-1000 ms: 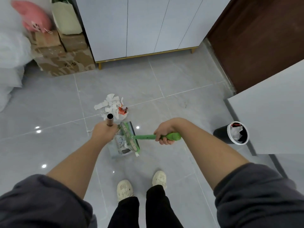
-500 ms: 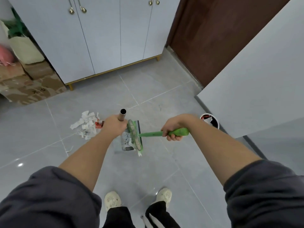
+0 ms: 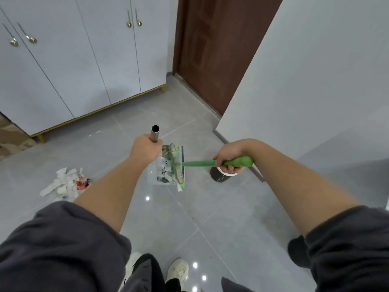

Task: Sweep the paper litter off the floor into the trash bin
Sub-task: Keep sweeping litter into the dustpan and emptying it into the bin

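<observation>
Swung right since the earlier frame — dustpan (image 3: 163, 167) and brush (image 3: 197, 163) now just beside trash bin (image 3: 217, 177), most paper litter (image 3: 63, 184) left on the floor (image 3: 210, 218) at lower left, some scraps in the pan. Likely the carrying step; next, lift and tip over the rim. Left hand (image 3: 145, 150) clamped round pan's tube (image 3: 155, 133), right hand (image 3: 228, 161) round brush handle — long axis crosswise, head pointing left.

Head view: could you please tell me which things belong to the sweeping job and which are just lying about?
Job: paper litter; dustpan, its handle gripped by the left hand; brush, held by the right hand; trash bin.
Lying about: cabinet; door; cardboard box.
</observation>
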Tool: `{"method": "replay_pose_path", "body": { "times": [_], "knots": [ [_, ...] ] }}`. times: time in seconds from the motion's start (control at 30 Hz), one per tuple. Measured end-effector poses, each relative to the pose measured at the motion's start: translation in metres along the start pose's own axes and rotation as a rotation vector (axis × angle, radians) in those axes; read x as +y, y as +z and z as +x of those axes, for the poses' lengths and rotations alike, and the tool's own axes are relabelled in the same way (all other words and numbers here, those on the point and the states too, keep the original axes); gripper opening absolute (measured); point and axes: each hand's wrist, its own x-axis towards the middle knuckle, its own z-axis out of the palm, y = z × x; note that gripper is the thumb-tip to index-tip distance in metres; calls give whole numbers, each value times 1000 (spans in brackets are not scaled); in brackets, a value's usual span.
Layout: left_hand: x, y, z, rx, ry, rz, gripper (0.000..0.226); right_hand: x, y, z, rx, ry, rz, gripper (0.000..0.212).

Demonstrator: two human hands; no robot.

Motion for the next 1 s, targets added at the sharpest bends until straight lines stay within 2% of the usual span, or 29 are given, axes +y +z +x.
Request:
{"method": "replay_pose_path", "body": {
  "times": [0.07,0.17,0.37,0.47,0.6,0.7,0.83,1.0],
  "knots": [
    [26,21,5,-17,38,7,23,20,-23,-1,-10,-4,-1,38],
    [61,48,18,-35,80,18,19,44,-54,-9,37,-11,45,48],
    [124,99,52,-81,130,-9,20,82,-110,-20,79,2,190,49],
    [154,124,70,-145,165,-32,19,102,-137,-22,86,25,245,42],
    [194,165,85,-204,244,-16,33,131,-170,-26,166,32,351,41],
    [211,192,89,-213,295,34,36,156,-180,-23,217,46,402,28],
    [218,228,89,-288,330,67,27,192,-193,-13,294,61,341,50],
    [204,263,78,-366,406,140,15,222,-212,2,252,112,205,48]
  ]
}}
